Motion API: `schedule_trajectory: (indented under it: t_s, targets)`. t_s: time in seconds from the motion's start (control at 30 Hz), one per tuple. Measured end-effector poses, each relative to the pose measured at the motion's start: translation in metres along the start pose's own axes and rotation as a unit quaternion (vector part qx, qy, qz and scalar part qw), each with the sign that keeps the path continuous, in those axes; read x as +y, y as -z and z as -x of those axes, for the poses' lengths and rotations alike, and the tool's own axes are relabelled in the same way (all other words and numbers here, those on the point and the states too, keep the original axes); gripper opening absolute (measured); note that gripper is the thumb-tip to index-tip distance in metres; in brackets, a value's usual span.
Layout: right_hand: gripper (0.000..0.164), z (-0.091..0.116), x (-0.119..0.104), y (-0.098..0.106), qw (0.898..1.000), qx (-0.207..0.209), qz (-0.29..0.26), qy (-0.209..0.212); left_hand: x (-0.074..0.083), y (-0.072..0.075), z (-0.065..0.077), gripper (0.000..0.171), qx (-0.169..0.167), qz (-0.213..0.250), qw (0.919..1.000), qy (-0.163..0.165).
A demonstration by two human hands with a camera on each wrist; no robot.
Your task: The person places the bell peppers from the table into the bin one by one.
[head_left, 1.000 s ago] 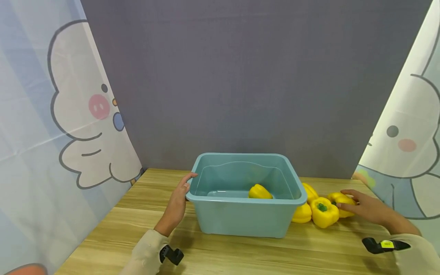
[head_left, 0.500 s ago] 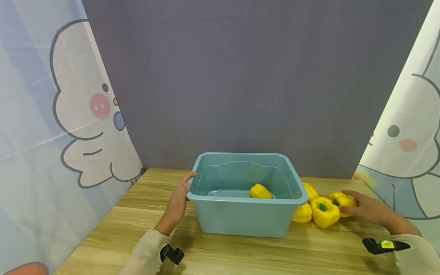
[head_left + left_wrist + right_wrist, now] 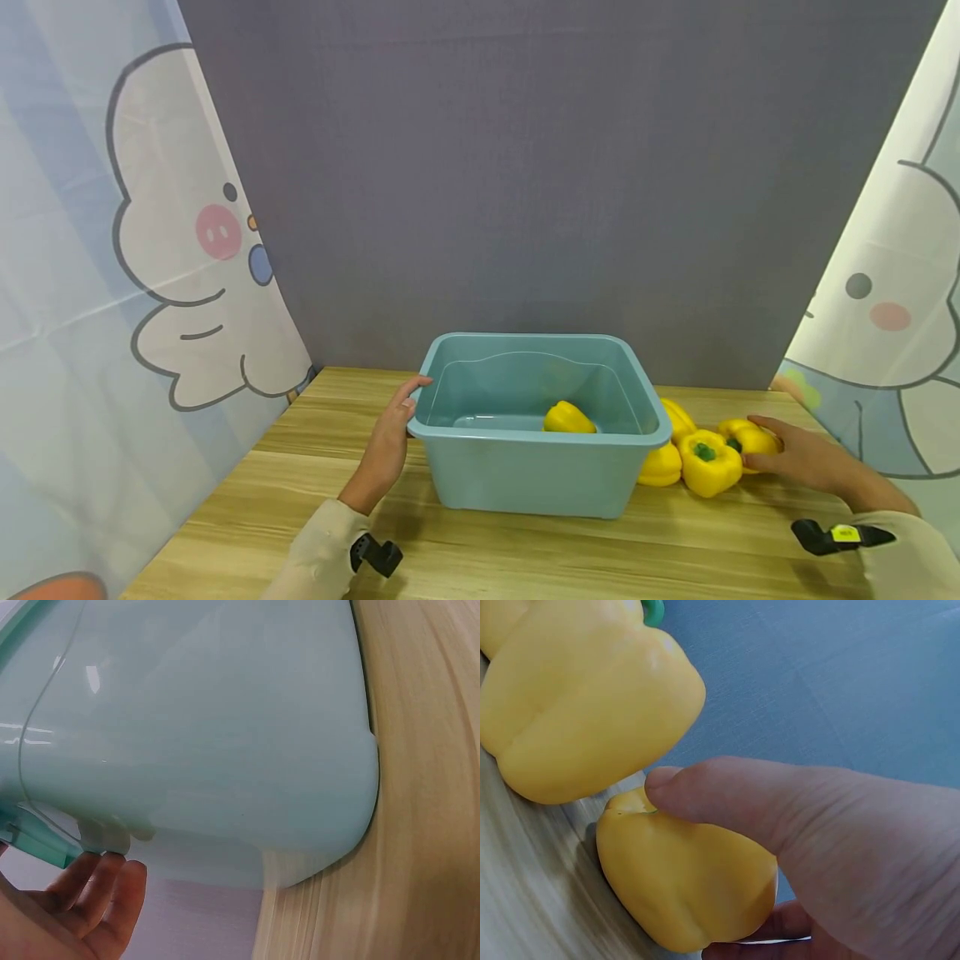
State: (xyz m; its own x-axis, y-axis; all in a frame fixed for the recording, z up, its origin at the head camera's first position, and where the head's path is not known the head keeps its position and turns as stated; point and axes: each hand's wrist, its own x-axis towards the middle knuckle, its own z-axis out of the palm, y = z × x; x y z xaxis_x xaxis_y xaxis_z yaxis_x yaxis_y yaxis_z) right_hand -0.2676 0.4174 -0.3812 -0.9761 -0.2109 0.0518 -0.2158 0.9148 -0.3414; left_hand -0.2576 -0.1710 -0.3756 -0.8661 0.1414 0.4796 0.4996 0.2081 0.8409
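Observation:
My left hand point(image 3: 386, 446) grips the left rim of a light blue plastic bin point(image 3: 532, 475). In the left wrist view, the left fingers point(image 3: 120, 904) curl under the rim against the outer wall. One yellow bell pepper point(image 3: 568, 418) lies inside the bin, its lower part hidden by the front wall. My right hand point(image 3: 806, 454) holds another yellow bell pepper point(image 3: 753, 442) on the table, at the right end of a group. Seen from the right wrist, the thumb lies over the held pepper point(image 3: 682, 877), with fingers on its far side, partly hidden.
More yellow bell peppers stand between the bin and my right hand: one with its green stem forward point(image 3: 708, 467), one against the bin point(image 3: 660, 468) and one behind point(image 3: 677, 419). They rest on a wooden table point(image 3: 510, 554). A grey curtain point(image 3: 510, 167) hangs behind.
My right thumb has shifted slightly down along the pepper. The bin, the left hand and the other peppers look unmoved.

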Motion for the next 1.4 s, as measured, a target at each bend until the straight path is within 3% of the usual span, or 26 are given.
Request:
schedule_trajectory:
  t_s: [0.9, 1.4]
  targets:
    - [0.083, -0.0036, 0.0011, -0.0039, 1.0, -0.004, -0.007, -0.025, -0.0025, 0.0007, 0.0009, 0.046, 0.003, 0.0, 1.0, -0.002]
    - [0.077, -0.0034, 0.0035, -0.0032, 0.999, 0.04, -0.017, -0.025, -0.0021, -0.0001, -0.0001, 0.047, 0.009, -0.009, 0.9999, -0.007]
